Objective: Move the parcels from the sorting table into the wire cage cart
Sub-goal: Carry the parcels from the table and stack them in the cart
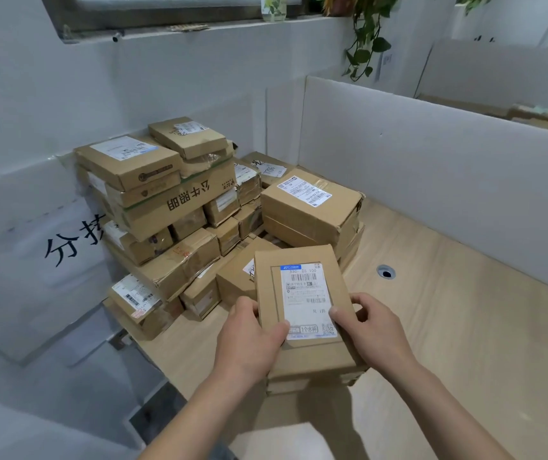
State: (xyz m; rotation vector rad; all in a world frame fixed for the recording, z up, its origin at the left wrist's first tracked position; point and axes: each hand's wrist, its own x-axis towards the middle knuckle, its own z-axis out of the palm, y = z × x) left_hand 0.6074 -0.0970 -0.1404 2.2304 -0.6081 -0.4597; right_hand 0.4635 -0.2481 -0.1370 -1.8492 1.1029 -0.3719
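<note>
So barely started: left hand (249, 340) and right hand (370, 330) both grip one flat brown cardboard parcel (302, 313) at 6 o'clock, big stacked pile of brown boxes (173, 207) waits at 10 o'clock, cart nowhere visible.

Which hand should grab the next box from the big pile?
Probably the left hand. The pile of boxes sits on that side, nearer to it than to the right hand. Both hands grip the labelled box now, so it goes first.
</note>
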